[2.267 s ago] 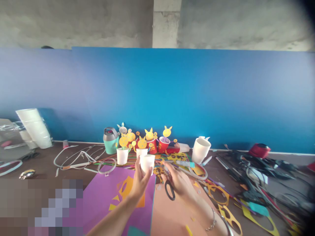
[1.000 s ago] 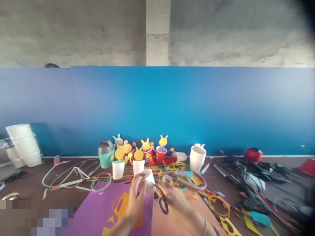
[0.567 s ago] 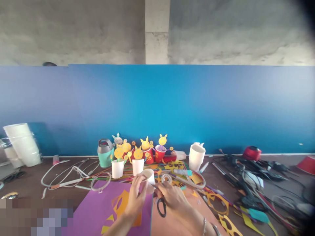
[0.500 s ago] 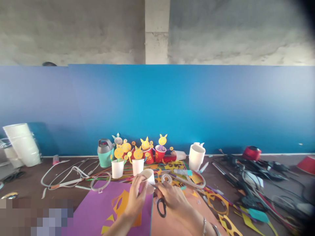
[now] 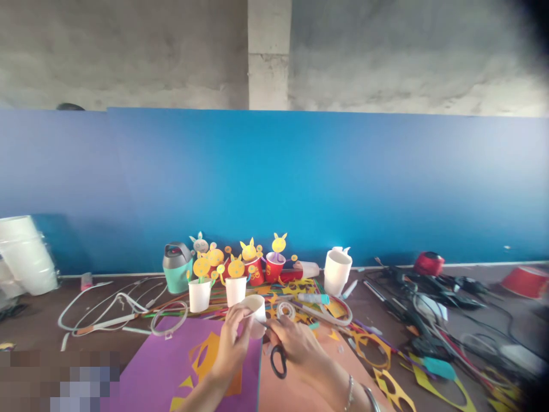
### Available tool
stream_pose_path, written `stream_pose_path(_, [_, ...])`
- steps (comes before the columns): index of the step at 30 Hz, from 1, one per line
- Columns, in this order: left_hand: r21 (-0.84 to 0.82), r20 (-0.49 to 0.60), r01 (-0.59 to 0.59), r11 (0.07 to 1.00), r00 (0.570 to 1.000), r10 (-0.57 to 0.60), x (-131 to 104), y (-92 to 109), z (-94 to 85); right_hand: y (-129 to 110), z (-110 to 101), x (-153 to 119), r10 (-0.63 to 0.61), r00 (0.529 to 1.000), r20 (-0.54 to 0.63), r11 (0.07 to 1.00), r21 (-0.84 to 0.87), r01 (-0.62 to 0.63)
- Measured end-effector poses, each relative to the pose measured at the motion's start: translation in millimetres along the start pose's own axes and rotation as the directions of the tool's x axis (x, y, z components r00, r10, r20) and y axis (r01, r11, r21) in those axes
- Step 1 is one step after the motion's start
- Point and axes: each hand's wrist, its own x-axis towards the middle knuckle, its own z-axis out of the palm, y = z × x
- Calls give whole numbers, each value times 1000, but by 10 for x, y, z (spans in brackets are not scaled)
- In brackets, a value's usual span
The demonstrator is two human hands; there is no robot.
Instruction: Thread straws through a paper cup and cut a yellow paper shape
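A white paper cup (image 5: 257,309) is in my left hand (image 5: 234,337), with the fingers wrapped round its left side and its mouth turned up. My right hand (image 5: 294,340) is closed on a pair of black-handled scissors (image 5: 278,361), one loop hanging below the palm. The scissors' tip meets the right side of the cup; whether it pierces the wall I cannot tell. Beneath my hands lie a purple sheet (image 5: 158,366) and an orange sheet (image 5: 283,395). On the purple one rests a cut orange paper piece (image 5: 234,383).
Behind stand white cups (image 5: 199,296) and red cups (image 5: 274,268) with yellow animal-head cutouts. A teal-grey container (image 5: 178,272), a larger white cup (image 5: 337,272) and a tape roll (image 5: 286,311) are around them. Black cables (image 5: 433,340) lie right, stacked white cups (image 5: 26,252) left.
The whole view has shifted slightly, so things sit a little further left. Both hands keep their hold on the cup and scissors, with hardly any other movement.
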Motion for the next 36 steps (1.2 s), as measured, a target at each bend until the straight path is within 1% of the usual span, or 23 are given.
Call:
stream_pose_path(5, [-10, 2, 2, 1000, 1000, -2, 4, -2, -2, -16, -36, 5, 2, 1000, 11, 1000, -15, -2])
stream_pose_path(13, [-1, 31, 19, 1000, 999, -19, 11, 64, -13, 6, 100, -14, -7, 998, -65, 1000, -27, 6])
stream_pose_path(17, [-12, 20, 36, 999, 999, -35, 5, 64, 9, -43, 24, -66, -18, 994, -111, 1000, -11, 17])
stream_pose_path(22, [-3, 18, 27, 1000, 999, -27, -4, 40, 31, -127, -116, -121, -9, 992, -125, 997, -73, 0])
stream_pose_path(27, [79, 28, -17, 997, 999, 15, 2, 50, 26, -164, -151, -125, 14, 997, -76, 994, -110, -22])
stream_pose_path(31, [200, 47, -59, 978, 998, 51, -1, 65, 16, -168, -159, -119, 11, 999, -43, 990, -140, -17])
stream_pose_path(34, [292, 52, -78, 953, 997, 65, -17, 76, 8, -166, -128, -124, 11, 999, -43, 982, -189, -18])
stream_pose_path(36, [336, 56, -90, 938, 996, 76, -29, 84, 3, -169, -86, -128, 33, 999, -33, 975, -219, -40])
